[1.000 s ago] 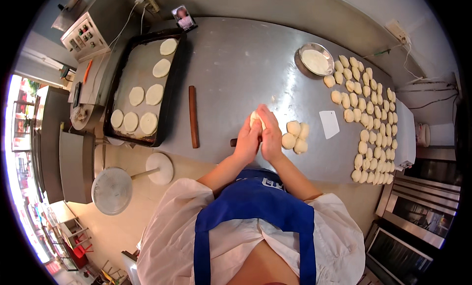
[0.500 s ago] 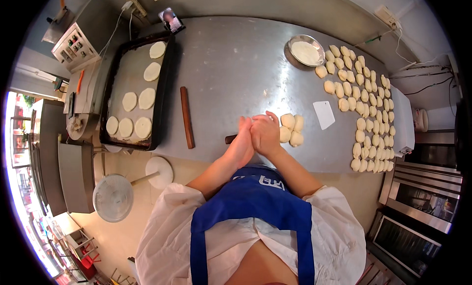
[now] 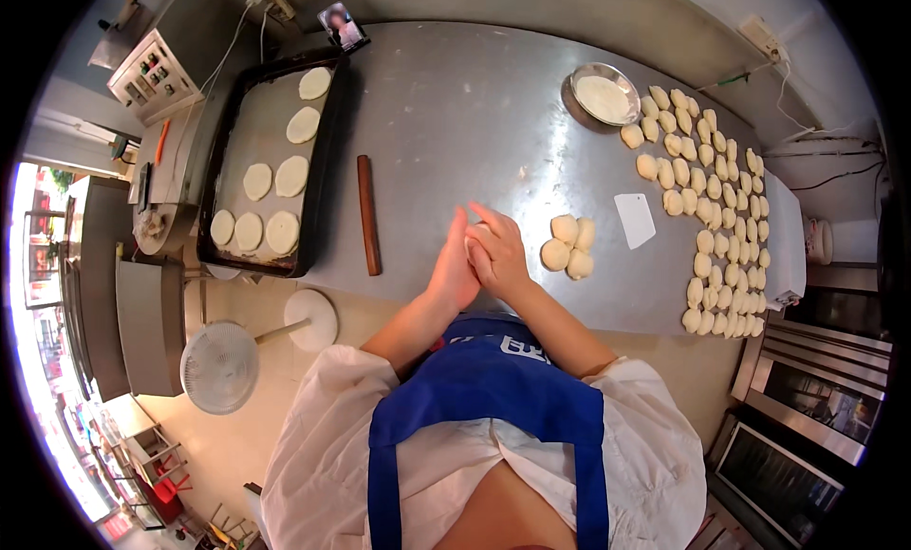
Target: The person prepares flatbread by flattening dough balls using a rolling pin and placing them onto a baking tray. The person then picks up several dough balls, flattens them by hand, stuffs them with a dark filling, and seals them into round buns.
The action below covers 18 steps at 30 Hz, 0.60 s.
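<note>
The left hand (image 3: 455, 269) and right hand (image 3: 500, 258) are cupped together around a pale dough piece (image 3: 478, 230), largely hidden between the palms, above the counter (image 3: 436, 123). Light, even pressure should keep it smooth, clear of the four dough balls (image 3: 571, 246) near the right hand.

The right fingers (image 3: 493, 220) have shifted left since half a second ago, opening a gap beside the four dough balls (image 3: 565, 230).
</note>
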Tool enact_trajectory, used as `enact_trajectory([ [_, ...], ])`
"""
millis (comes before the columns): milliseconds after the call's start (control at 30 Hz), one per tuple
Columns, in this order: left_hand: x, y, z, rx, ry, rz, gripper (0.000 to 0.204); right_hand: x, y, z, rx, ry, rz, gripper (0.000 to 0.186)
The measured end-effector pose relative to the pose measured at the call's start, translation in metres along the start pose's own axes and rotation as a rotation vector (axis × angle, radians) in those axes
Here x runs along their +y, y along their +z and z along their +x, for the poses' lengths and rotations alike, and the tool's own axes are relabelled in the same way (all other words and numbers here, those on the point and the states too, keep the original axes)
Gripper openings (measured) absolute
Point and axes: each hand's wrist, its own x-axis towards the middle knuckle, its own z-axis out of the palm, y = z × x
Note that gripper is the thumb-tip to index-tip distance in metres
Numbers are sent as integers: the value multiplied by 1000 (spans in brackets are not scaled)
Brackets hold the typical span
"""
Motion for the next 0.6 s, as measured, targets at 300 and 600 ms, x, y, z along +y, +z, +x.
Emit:
enact_trajectory([
  [300,-22,-7,4,-6,-98,82,77,18,7,-11,-92,458,192,38],
  [600,-29,-70,17,77,-238,491,40,94,-5,-48,38,898,547,36],
])
